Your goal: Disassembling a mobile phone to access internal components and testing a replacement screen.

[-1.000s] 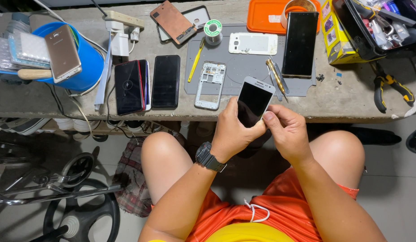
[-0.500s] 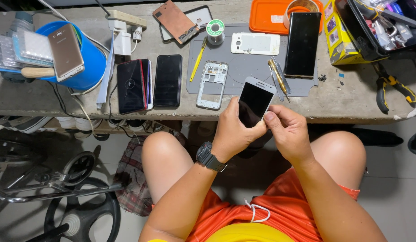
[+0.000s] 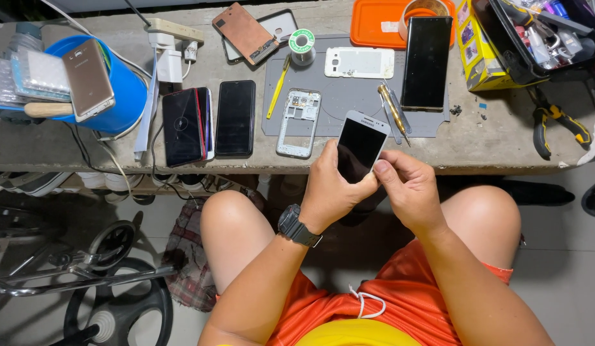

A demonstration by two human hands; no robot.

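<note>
Far left, a blue bucket (image 3: 121, 96) stands on the concrete worktop (image 3: 496, 144), with a gold phone (image 3: 87, 79) lying face down across its top. Right of it, a white plug adapter (image 3: 168, 59) hangs from a power strip (image 3: 176, 30). Next come two dark phones side by side, screens up: a red-edged phone (image 3: 182, 127) and a black phone (image 3: 235, 118).

At centre lies a grey work mat (image 3: 349, 96). On it, from the left: a yellow pry tool (image 3: 278, 88), a bare phone frame (image 3: 299, 123), a spool of solder (image 3: 302, 43), a white back cover (image 3: 359, 63) and a pair of metal tweezers (image 3: 392, 109). A large black phone (image 3: 427, 62) lies partly on the mat's right edge.

In front of the worktop's near edge, above the lap, the left hand (image 3: 333, 189) grips a white phone (image 3: 361, 146) by its lower end, the fingers closed around its sides and the dark screen facing up. A black wristwatch (image 3: 299, 226) sits on that wrist. The right hand (image 3: 406, 189) is just beside the phone's lower right corner, its thumb and forefinger pinched together against the phone's edge; whether they grip anything small cannot be told.

Further right, an orange tray (image 3: 374, 22) sits at the back edge, a yellow box (image 3: 480, 54) stands beside it, and pliers (image 3: 554, 118) with yellow and black handles lie near the right end.
</note>
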